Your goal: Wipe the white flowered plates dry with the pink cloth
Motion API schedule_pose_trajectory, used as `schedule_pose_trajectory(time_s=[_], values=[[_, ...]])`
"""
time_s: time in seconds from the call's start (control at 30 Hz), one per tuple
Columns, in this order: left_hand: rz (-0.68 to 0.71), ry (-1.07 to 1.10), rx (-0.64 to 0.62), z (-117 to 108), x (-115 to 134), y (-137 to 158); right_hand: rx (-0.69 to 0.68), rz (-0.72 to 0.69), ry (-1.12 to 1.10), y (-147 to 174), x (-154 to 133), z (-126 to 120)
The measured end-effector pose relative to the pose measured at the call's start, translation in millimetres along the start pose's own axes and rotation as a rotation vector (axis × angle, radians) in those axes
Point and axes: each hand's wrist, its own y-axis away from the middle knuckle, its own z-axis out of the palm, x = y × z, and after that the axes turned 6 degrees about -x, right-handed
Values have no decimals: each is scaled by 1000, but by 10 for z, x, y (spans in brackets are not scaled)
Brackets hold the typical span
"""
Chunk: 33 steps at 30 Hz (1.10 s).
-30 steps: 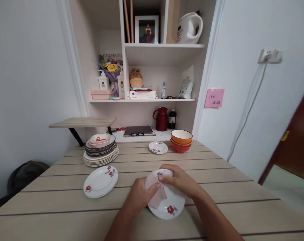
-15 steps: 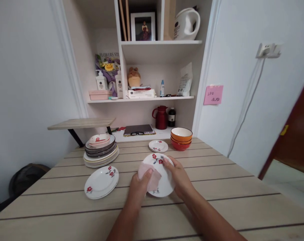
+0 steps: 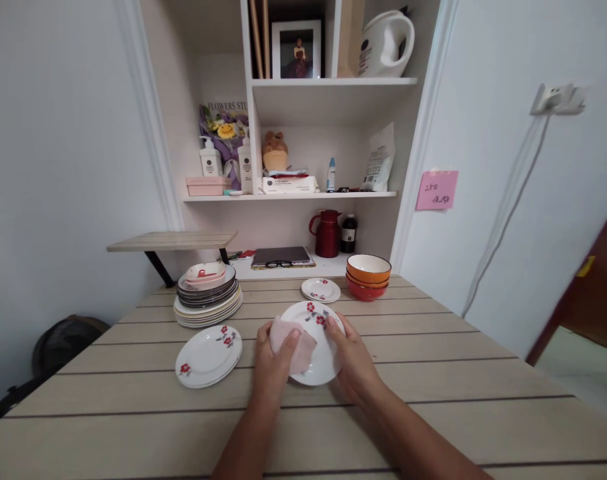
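Note:
A white plate with red flowers [image 3: 321, 363] is held tilted above the table's middle. My right hand [image 3: 352, 353] grips its right edge, thumb on the upper face and fingers behind. My left hand [image 3: 276, 357] is closed on a pale pink cloth [image 3: 302, 353], which it presses against the plate's left side; the fingers behind the plate are hidden. To the left lie stacked flowered plates [image 3: 208, 360]. Beyond the held plate sit small flowered saucers [image 3: 319, 289], stacked.
A tall stack of plates [image 3: 211, 310] with pink-rimmed dishes on top stands at the back left, near a raised wooden shelf [image 3: 173, 241]. Orange and red bowls [image 3: 368, 270] are stacked at the back right. Behind are a closed laptop [image 3: 282, 255] and a red jug [image 3: 327, 235].
The view has shifted a little, so the surroundings sit further right. My left hand has slid the cloth slightly up and left on the plate; my right hand keeps its hold.

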Motion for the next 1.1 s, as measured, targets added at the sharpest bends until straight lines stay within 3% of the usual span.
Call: schedule_pose_trajectory(time_s=[0.1, 0.17, 0.47, 0.9, 1.1], values=[[-93, 49, -125, -2, 13, 27, -28, -26, 66, 32, -45, 17], [-109, 70, -134, -5, 16, 35, -54, -48, 160, 34, -86, 1], [216, -321, -155, -40, 60, 15, -225, -226, 710, -51, -285, -234], [213, -316, -217, -21, 79, 51, -301, -279, 749, 6, -355, -155], [122, -189, -184, 7, 130, 60, -297, -259, 589, 24, -251, -128]])
